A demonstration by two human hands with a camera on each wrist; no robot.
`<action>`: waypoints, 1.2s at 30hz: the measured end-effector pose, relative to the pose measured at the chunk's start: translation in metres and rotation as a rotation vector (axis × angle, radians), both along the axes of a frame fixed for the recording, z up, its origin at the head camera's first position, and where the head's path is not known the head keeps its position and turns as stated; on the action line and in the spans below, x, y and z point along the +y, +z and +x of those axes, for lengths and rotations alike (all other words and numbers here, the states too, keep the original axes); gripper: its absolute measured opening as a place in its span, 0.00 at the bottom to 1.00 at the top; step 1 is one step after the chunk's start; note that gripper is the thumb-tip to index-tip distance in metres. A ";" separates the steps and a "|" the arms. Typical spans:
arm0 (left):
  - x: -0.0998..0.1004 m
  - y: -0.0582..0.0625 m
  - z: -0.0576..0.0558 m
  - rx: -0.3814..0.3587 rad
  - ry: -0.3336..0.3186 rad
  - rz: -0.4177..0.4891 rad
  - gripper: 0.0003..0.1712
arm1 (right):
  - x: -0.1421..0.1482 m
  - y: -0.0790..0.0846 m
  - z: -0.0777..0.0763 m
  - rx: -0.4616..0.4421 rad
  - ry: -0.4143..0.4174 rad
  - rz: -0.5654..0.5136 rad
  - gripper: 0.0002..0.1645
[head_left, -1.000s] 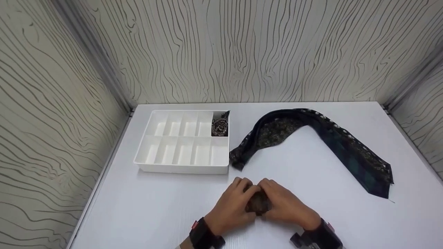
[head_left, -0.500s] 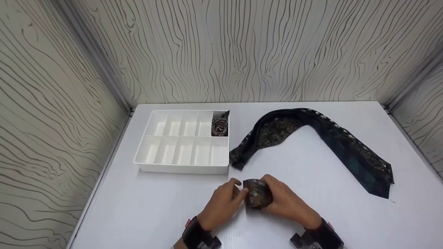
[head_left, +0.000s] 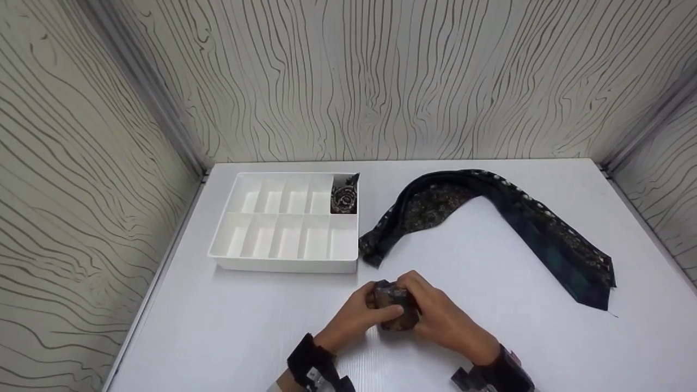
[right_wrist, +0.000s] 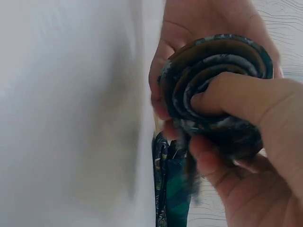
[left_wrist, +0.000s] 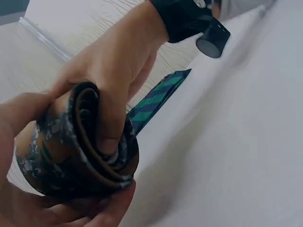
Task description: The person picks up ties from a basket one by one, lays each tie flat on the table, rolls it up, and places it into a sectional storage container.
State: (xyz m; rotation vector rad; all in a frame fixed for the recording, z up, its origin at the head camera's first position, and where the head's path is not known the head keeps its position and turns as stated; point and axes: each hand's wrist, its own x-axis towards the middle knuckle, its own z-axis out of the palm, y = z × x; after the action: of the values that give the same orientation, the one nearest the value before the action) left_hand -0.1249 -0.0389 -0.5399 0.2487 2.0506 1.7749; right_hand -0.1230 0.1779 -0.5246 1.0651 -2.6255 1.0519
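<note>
A dark, patterned necktie rolled into a thick coil (head_left: 402, 325) is held between both hands, just in front of the tray. My left hand (head_left: 348, 321) grips its left side, thumb across the outside. From the right, my right hand (head_left: 446, 321) holds the coil; in the right wrist view its thumb presses into the spiral (right_wrist: 218, 54). A short loose tail of cloth (right_wrist: 189, 175) hangs below the coil there. The left wrist view shows the brown and dark floral outer layer (left_wrist: 57, 151), with the layers slightly spread around the right thumb.
A white divided tray (head_left: 288, 265) stands at the left; its back right compartment holds another rolled tie (head_left: 344, 200). A dark tie with a green part (head_left: 528, 223) lies curved across the right side, one end against the tray. Patterned panels (head_left: 370, 81) enclose the table.
My left hand loosened and drew slightly left, baring the coil, then came back onto it with the thumb across its side. The coil has tilted and shifted slightly left in my right hand.
</note>
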 end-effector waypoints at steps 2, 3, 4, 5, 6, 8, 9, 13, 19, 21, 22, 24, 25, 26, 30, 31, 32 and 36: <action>-0.002 0.000 -0.001 0.024 0.008 0.009 0.37 | 0.000 0.000 0.000 0.005 0.032 0.003 0.40; -0.003 0.000 -0.002 0.042 0.011 0.017 0.37 | 0.001 0.000 0.000 0.008 0.042 0.006 0.44; -0.003 -0.001 -0.002 0.064 0.014 0.024 0.36 | 0.002 0.001 0.000 -0.001 0.044 0.004 0.48; -0.004 -0.001 -0.003 0.089 0.019 0.031 0.36 | 0.003 0.001 0.000 -0.005 0.039 -0.002 0.51; -0.004 -0.001 -0.004 0.124 0.023 0.032 0.36 | 0.004 0.001 -0.001 0.003 0.026 -0.003 0.54; -0.004 -0.003 -0.005 0.204 0.030 0.026 0.37 | 0.007 0.000 -0.003 0.048 -0.011 -0.004 0.57; -0.005 -0.004 -0.005 0.252 0.034 0.015 0.37 | 0.007 -0.001 -0.005 0.072 -0.035 -0.001 0.57; -0.006 -0.011 -0.007 0.422 0.027 -0.050 0.40 | 0.009 -0.006 -0.009 0.113 -0.103 0.003 0.57; -0.008 -0.021 -0.007 0.521 0.021 -0.150 0.39 | 0.008 -0.013 -0.010 -0.079 -0.093 -0.058 0.43; -0.009 -0.023 -0.007 0.525 0.014 -0.154 0.38 | 0.007 -0.015 -0.010 -0.117 -0.087 -0.072 0.39; -0.009 -0.023 -0.007 0.530 0.009 -0.160 0.38 | 0.006 -0.016 -0.010 -0.119 -0.085 -0.077 0.38; -0.008 -0.023 -0.007 0.531 0.001 -0.176 0.38 | 0.005 -0.016 -0.010 -0.119 -0.089 -0.075 0.37; -0.008 -0.022 -0.008 0.538 -0.001 -0.192 0.38 | 0.005 -0.017 -0.010 -0.113 -0.090 -0.074 0.37; -0.007 -0.022 -0.008 0.550 0.001 -0.212 0.38 | 0.004 -0.017 -0.010 -0.114 -0.092 -0.072 0.37; -0.006 -0.021 -0.009 0.621 0.034 -0.264 0.35 | 0.003 -0.018 -0.010 -0.102 -0.085 -0.058 0.37; -0.006 -0.021 -0.009 0.634 0.047 -0.265 0.34 | 0.003 -0.018 -0.010 -0.095 -0.079 -0.053 0.37; -0.006 -0.021 -0.009 0.640 0.061 -0.261 0.33 | 0.003 -0.018 -0.010 -0.091 -0.072 -0.050 0.36; -0.009 -0.019 -0.008 0.616 0.101 -0.235 0.31 | 0.006 -0.018 -0.013 -0.092 -0.049 -0.061 0.36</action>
State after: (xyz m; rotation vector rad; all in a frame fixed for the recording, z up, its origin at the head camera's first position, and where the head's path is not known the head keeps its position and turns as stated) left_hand -0.1330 -0.0476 -0.5586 0.7020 2.7113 1.6228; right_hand -0.1358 0.1844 -0.5422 0.9571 -2.6561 1.1896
